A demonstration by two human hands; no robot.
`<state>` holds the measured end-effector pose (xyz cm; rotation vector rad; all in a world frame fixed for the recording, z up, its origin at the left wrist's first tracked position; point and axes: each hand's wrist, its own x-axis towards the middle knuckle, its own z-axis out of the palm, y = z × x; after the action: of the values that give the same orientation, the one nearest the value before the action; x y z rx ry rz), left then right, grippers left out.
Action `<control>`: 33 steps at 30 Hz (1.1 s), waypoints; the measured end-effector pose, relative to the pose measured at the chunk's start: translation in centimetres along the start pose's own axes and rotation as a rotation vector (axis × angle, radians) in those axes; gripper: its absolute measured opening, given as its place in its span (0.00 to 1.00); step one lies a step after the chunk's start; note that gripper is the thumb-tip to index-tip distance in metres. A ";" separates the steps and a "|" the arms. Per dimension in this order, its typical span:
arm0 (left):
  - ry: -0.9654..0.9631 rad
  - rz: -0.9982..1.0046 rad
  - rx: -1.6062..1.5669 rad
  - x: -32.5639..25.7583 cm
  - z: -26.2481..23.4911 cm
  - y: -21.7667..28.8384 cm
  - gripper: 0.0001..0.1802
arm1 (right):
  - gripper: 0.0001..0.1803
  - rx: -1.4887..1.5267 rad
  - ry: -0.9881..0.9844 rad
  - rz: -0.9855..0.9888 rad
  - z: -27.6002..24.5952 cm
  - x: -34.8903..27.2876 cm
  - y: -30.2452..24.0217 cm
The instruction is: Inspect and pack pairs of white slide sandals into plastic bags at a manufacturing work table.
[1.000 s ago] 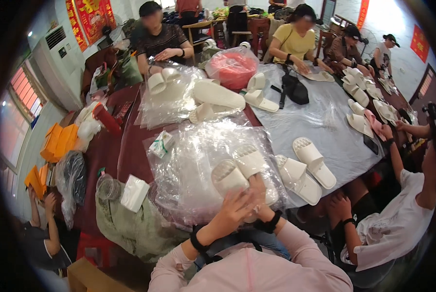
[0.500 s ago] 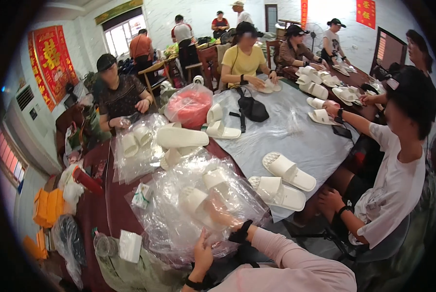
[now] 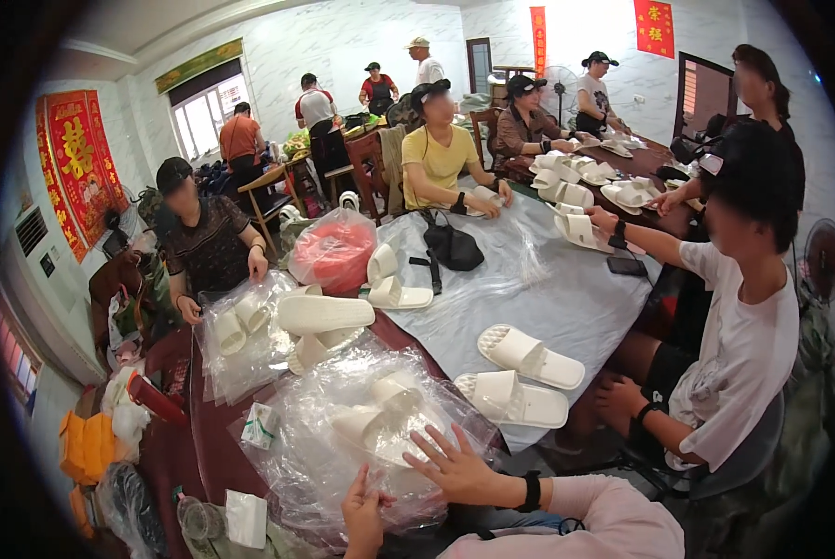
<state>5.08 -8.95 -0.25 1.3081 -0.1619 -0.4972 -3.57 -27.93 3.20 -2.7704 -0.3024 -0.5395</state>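
The right hand (image 3: pixel 459 461) lies palm down with its fingers (image 3: pixel 427 438) spread wide and flat on the clear plastic bag (image 3: pixel 329 438), pressing on the film just beside the pair of cream slippers (image 3: pixel 375 419) that sits inside it. It clasps nothing; the hand is open. A black wristband (image 3: pixel 530 491) sits on that wrist, above a pink sleeve (image 3: pixel 604 517). The left hand (image 3: pixel 363 511) comes up from the lower edge and is closed in a pinch on the crumpled near edge of the same bag, thumb and fingers together on the film.

The bag with the slippers rests on the dark red table (image 3: pixel 170 447) directly in front of the person, near the table's close edge. Farther along lies a second clear bag (image 3: pixel 236 340) with more cream slippers, touched by a person in a dark patterned shirt (image 3: pixel 208 247). To the right, two loose cream slippers (image 3: pixel 520 373) lie on a grey table cover (image 3: pixel 566 298), near a black bag (image 3: pixel 450 247) and a pink plastic bag (image 3: pixel 333 252). A small white and green packet (image 3: pixel 261 424) lies left of the near bag. A person in a white shirt (image 3: pixel 743 354) sits at the right side.
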 end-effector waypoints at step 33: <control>0.103 -0.654 1.384 -15.5 -22.3 -10.6 0.31 | 0.19 0.788 0.788 0.278 3.9 1.9 7.1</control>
<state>-2.73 15.65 -13.77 2.7735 0.0491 -0.9276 1.31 -33.01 -1.28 -1.6515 0.0585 -1.0847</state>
